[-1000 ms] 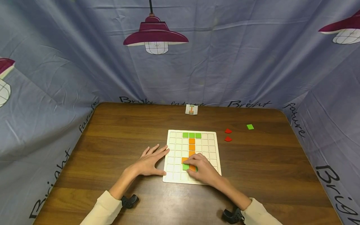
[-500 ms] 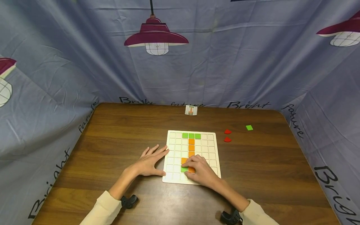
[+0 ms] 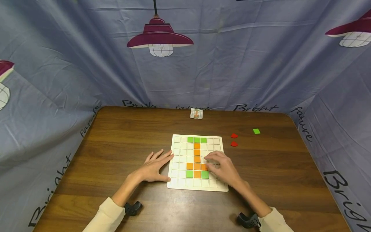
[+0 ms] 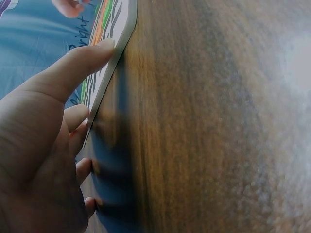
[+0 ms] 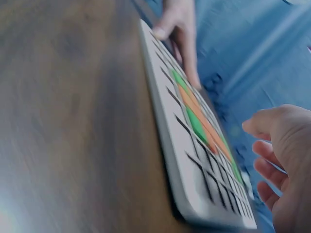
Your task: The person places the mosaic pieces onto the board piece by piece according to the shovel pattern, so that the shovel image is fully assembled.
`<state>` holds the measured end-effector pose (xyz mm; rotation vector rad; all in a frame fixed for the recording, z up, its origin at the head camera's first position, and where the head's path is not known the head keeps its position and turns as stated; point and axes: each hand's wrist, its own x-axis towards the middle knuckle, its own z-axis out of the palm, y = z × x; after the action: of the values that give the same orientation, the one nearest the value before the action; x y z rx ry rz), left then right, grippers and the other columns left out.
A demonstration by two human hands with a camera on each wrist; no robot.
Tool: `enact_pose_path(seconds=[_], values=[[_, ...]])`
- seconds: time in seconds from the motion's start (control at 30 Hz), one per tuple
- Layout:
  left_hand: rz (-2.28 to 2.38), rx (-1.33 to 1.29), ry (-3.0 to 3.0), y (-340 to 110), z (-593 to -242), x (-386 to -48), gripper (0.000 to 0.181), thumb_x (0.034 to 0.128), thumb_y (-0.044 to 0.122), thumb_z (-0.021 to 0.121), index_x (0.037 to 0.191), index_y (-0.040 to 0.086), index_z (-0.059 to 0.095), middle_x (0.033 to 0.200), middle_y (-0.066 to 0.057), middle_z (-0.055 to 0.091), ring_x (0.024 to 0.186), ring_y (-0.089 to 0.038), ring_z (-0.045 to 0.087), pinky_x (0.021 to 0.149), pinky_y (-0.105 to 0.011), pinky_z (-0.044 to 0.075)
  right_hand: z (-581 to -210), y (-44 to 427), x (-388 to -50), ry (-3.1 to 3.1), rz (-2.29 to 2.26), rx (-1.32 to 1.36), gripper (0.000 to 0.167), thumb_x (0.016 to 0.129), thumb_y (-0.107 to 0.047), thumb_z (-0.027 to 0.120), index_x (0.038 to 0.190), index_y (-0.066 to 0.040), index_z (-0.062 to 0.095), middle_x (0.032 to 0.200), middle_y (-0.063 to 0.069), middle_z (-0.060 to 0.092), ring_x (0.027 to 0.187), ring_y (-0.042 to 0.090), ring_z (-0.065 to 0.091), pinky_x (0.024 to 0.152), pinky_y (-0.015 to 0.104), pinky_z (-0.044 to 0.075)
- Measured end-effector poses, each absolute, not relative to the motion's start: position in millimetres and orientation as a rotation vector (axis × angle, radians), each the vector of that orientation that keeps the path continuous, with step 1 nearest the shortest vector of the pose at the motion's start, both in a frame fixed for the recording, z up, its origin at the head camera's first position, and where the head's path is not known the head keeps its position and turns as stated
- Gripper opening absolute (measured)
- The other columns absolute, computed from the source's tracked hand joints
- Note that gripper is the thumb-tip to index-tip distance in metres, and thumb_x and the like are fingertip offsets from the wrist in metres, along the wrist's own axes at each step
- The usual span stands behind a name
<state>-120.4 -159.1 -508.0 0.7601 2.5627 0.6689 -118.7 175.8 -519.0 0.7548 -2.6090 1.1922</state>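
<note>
A white grid board (image 3: 178, 182) lies on the wooden table. Green square tiles (image 3: 197, 140) fill three cells of its far row, and a column of orange tiles (image 3: 197, 152) runs from them toward the near side. Orange tiles flank the column low down, the right one partly behind my fingers; below them sit a left green tile (image 3: 189, 174) and a right green tile (image 3: 204, 174). My left hand (image 3: 153, 169) is spread at the board's left edge, its thumb touching the rim. Above the board's right half hovers my right hand (image 3: 224, 169), fingers loosely bent, holding nothing visible.
Right of the board lie two red pieces (image 3: 233, 144), one beyond the other, and a loose green tile (image 3: 256, 131) farther out. A small card with a printed grid pattern (image 3: 196, 113) sits at the table's far edge, before a blue curtain (image 3: 232, 64).
My right hand has come off the lower tiles and moved right and away from me, uncovering the orange and green tiles beneath. The left hand stays in place.
</note>
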Motion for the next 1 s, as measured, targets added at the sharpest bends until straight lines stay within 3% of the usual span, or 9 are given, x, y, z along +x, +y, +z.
enact_pose_path(seconds=[0.4, 0.7, 0.87, 1.0], values=[[0.663, 0.767, 2.566, -160, -508, -120, 0.094, 0.0850, 0.047, 0.075, 0.160, 0.017, 0.027, 0.165, -0.003, 0.021, 0.150, -0.035, 0.008, 0.114, -0.064, 0.000, -516, 250, -140, -2.639, 1.288, 0.325, 0.037, 0.089, -0.013, 0.076, 0.125, -0.005, 0.070, 0.130, 0.013, 0.063, 0.123, 0.036, 0.055, 0.098, 0.057, 0.043], [0.655, 0.777, 2.566, -159, -509, -120, 0.094, 0.0853, 0.049, 0.075, 0.160, 0.017, 0.027, 0.165, -0.002, 0.020, 0.151, -0.035, 0.007, 0.114, -0.063, 0.000, -523, 300, -159, -2.634, 1.234, 0.096, 0.043, 0.094, -0.020, 0.072, 0.131, 0.000, 0.064, 0.135, 0.023, 0.058, 0.128, 0.047, 0.048, 0.102, 0.064, 0.037], [0.657, 0.774, 2.569, -159, -509, -120, 0.095, 0.0848, 0.049, 0.075, 0.160, 0.017, 0.027, 0.165, -0.002, 0.021, 0.150, -0.035, 0.008, 0.114, -0.064, 0.000, -527, 325, -176, -2.632, 1.191, -0.061, 0.047, 0.094, -0.023, 0.072, 0.133, 0.000, 0.062, 0.138, 0.024, 0.055, 0.128, 0.049, 0.047, 0.101, 0.064, 0.037], [0.656, 0.769, 2.572, -160, -508, -120, 0.095, 0.0843, 0.048, 0.076, 0.160, 0.017, 0.027, 0.165, -0.003, 0.021, 0.150, -0.035, 0.008, 0.114, -0.063, 0.000, -530, 339, -190, -2.622, 1.241, -0.225, 0.052, 0.095, -0.027, 0.071, 0.138, -0.001, 0.058, 0.140, 0.024, 0.054, 0.125, 0.045, 0.050, 0.100, 0.058, 0.041]])
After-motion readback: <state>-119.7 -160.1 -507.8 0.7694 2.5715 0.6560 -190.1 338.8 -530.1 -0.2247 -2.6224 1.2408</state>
